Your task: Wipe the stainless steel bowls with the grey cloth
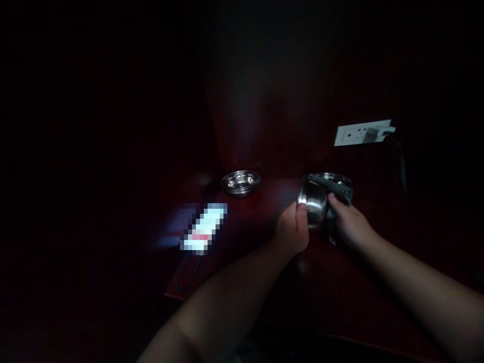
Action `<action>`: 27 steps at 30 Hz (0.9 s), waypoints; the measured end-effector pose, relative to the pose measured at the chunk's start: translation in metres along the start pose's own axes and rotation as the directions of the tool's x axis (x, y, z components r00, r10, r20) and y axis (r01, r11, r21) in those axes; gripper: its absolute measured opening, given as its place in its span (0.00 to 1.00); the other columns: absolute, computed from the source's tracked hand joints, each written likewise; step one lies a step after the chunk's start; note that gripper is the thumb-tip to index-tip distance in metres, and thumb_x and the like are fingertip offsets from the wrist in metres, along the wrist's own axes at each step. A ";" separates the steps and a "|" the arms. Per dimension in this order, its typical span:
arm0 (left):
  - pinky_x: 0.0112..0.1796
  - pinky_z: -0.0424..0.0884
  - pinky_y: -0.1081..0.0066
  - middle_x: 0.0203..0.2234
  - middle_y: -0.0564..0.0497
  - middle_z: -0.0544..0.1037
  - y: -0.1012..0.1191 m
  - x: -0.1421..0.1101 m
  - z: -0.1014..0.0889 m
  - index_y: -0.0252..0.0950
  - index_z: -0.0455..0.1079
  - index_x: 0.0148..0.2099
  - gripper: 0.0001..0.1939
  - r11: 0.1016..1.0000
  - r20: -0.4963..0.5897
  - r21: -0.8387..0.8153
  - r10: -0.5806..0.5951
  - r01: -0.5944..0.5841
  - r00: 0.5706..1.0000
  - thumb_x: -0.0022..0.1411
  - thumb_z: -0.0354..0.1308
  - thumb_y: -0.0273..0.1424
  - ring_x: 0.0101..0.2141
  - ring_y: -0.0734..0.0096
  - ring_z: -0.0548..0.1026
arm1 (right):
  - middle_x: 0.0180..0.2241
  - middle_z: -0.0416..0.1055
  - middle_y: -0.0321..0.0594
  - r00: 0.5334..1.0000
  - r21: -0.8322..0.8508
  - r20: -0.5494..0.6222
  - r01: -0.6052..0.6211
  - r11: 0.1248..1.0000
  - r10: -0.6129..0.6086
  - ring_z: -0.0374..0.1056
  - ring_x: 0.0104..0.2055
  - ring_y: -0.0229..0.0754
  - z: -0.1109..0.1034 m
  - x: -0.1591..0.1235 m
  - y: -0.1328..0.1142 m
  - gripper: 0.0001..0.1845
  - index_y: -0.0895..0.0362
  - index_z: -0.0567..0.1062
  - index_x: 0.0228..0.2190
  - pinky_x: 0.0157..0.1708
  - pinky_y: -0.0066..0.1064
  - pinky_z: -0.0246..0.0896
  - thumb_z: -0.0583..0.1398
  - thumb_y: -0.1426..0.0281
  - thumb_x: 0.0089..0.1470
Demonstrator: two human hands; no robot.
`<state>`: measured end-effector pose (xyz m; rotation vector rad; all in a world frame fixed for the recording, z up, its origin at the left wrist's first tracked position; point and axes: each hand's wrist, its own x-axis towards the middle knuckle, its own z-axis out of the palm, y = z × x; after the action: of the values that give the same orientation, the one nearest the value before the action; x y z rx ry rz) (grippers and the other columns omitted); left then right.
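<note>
My left hand (293, 229) is closed on the rim of a shiny steel bowl (314, 201), thumb against the metal. The bowl is tilted on its side, its outer wall partly facing me. A dark patterned cloth (342, 191) is bunched in my right hand (350, 222), which is closed on it and presses it against the bowl's right side. Part of the cloth hangs below the fingers and part lies over the bowl's top edge. Just behind my hands, another steel bowl (335, 178) shows only its far rim; the cloth hides the rest.
Several nested steel bowls (241, 182) stand at the back left of the dark red table (260, 217). A lit phone (205, 229), blurred out, lies near the left edge with a dark cord loop (188, 275). A wall socket (363, 133) has a plug and cable. Surroundings are very dark.
</note>
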<state>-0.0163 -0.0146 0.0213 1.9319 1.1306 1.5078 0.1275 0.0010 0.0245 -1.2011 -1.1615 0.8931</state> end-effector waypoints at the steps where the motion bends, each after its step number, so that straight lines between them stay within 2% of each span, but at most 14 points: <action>1: 0.30 0.63 0.70 0.26 0.49 0.72 -0.001 0.000 0.000 0.37 0.62 0.32 0.19 1.000 0.003 0.003 0.009 -0.009 1.000 0.68 0.36 0.39 0.27 0.70 0.70 | 0.28 0.76 0.35 0.997 0.030 -0.019 -0.076 0.997 0.077 0.76 0.35 0.48 0.001 0.000 -0.001 0.20 0.49 0.74 0.40 0.35 0.38 0.73 0.59 0.51 0.49; 3: 0.30 0.63 0.70 0.26 0.49 0.73 -0.001 0.001 0.001 0.36 0.62 0.32 0.19 1.000 0.006 0.009 0.023 -0.023 1.000 0.68 0.36 0.38 0.28 0.70 0.70 | 0.27 0.77 0.34 0.985 0.098 -0.036 -0.166 0.981 0.170 0.76 0.35 0.47 0.003 -0.001 -0.002 0.19 0.48 0.74 0.38 0.36 0.36 0.73 0.61 0.52 0.47; 8: 0.31 0.64 0.70 0.27 0.47 0.74 0.000 0.001 -0.001 0.36 0.63 0.33 0.18 0.999 0.009 0.000 0.047 -0.047 0.999 0.68 0.37 0.38 0.28 0.69 0.71 | 0.24 0.77 0.35 0.984 0.167 -0.077 -0.144 0.975 0.159 0.75 0.28 0.48 -0.003 0.006 0.011 0.10 0.50 0.74 0.29 0.26 0.36 0.71 0.63 0.59 0.44; 10: 0.31 0.64 0.70 0.27 0.47 0.74 0.001 0.001 -0.001 0.36 0.64 0.32 0.18 0.998 0.010 -0.007 0.055 -0.055 0.998 0.68 0.37 0.37 0.28 0.69 0.71 | 0.23 0.76 0.35 0.991 0.128 -0.093 -0.089 0.988 0.101 0.74 0.26 0.47 -0.008 0.011 0.019 0.06 0.50 0.74 0.28 0.23 0.37 0.69 0.62 0.62 0.44; 13: 0.32 0.64 0.70 0.26 0.48 0.74 0.003 0.002 -0.001 0.36 0.64 0.32 0.19 0.998 -0.007 -0.009 0.069 -0.069 0.998 0.68 0.37 0.37 0.28 0.70 0.71 | 0.24 0.76 0.35 0.998 0.005 -0.050 0.039 0.999 -0.039 0.74 0.29 0.49 -0.012 0.016 0.026 0.04 0.50 0.74 0.27 0.24 0.39 0.69 0.59 0.66 0.45; 16: 0.32 0.64 0.70 0.26 0.48 0.74 0.002 0.002 -0.001 0.36 0.64 0.32 0.18 0.998 -0.013 -0.010 0.068 -0.068 0.998 0.68 0.37 0.36 0.28 0.70 0.71 | 0.35 0.78 0.36 0.980 -0.033 0.058 0.191 0.981 -0.189 0.74 0.41 0.52 -0.011 0.015 0.023 0.14 0.48 0.75 0.37 0.36 0.44 0.71 0.57 0.69 0.47; 18: 0.32 0.64 0.70 0.26 0.48 0.74 0.001 0.002 -0.001 0.36 0.64 0.32 0.18 0.999 -0.018 -0.007 0.050 -0.050 0.999 0.68 0.38 0.37 0.28 0.70 0.71 | 0.45 0.76 0.36 0.960 -0.007 0.102 0.264 0.965 -0.262 0.71 0.49 0.52 -0.008 0.013 0.019 0.23 0.47 0.72 0.48 0.46 0.47 0.68 0.58 0.71 0.47; 20: 0.31 0.64 0.70 0.26 0.48 0.74 -0.001 0.002 -0.001 0.36 0.64 0.32 0.18 1.000 -0.026 -0.014 0.024 -0.025 0.999 0.68 0.38 0.37 0.28 0.69 0.71 | 0.51 0.73 0.37 0.948 0.015 0.125 0.292 0.956 -0.292 0.68 0.53 0.52 -0.006 0.011 0.014 0.30 0.47 0.67 0.53 0.52 0.50 0.63 0.59 0.72 0.47; 23: 0.31 0.64 0.70 0.26 0.48 0.73 -0.002 0.003 -0.002 0.36 0.64 0.32 0.19 0.999 -0.034 -0.032 -0.007 0.006 0.999 0.68 0.37 0.38 0.28 0.70 0.70 | 0.52 0.71 0.38 0.941 0.018 0.152 0.303 0.953 -0.302 0.67 0.54 0.50 -0.003 0.010 0.010 0.32 0.48 0.65 0.55 0.56 0.51 0.58 0.59 0.72 0.47; 27: 0.31 0.64 0.71 0.26 0.48 0.73 -0.003 0.003 -0.003 0.35 0.64 0.32 0.20 0.998 -0.058 -0.056 -0.034 0.031 0.998 0.68 0.37 0.39 0.28 0.70 0.70 | 0.54 0.70 0.39 0.937 -0.032 0.167 0.317 0.948 -0.307 0.65 0.57 0.51 -0.001 0.009 0.009 0.32 0.48 0.66 0.55 0.55 0.52 0.59 0.59 0.74 0.46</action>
<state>-0.0200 -0.0114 0.0219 1.8349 1.1275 1.5716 0.1312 0.0106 0.0177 -0.9666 -1.4710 0.7261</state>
